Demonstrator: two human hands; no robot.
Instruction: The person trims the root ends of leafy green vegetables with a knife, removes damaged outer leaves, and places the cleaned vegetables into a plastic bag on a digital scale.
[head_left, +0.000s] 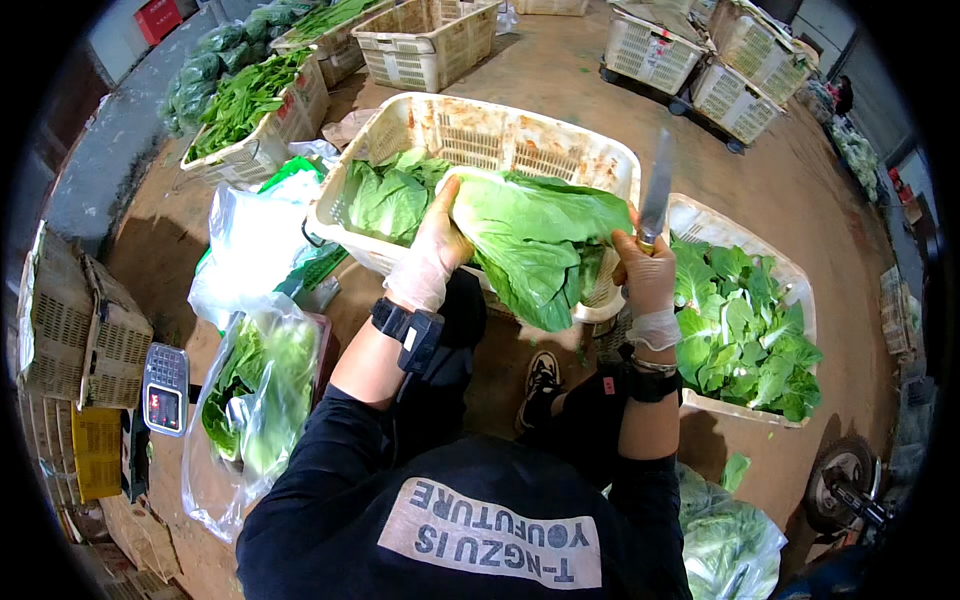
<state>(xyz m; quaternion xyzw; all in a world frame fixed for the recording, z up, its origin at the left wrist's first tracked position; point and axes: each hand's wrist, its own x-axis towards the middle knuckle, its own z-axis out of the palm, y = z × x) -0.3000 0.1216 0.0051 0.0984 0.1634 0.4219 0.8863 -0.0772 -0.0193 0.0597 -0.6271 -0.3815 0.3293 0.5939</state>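
Note:
My left hand (pixel 437 250), in a thin clear glove, grips the pale stem end of a large leafy green cabbage (pixel 535 235). The cabbage lies sideways over the near rim of a dirty cream plastic crate (pixel 490 140). My right hand (pixel 645 275), also gloved, is closed round the handle of a knife (pixel 656 185), blade pointing up. Its fingers are beside the leaf tips at the cabbage's right end; whether they also pinch a leaf I cannot tell. More leafy greens (pixel 390 195) rest in the crate's left part.
To the right stands a crate of loose greens (pixel 740 320). A bag of greens (pixel 260 390) and a digital scale (pixel 165 390) are on my left, below white plastic bags (pixel 255 240). A bagged cabbage (pixel 730 540) lies at lower right, near a wheel (pixel 840 485). Stacked crates (pixel 745 80) stand farther off.

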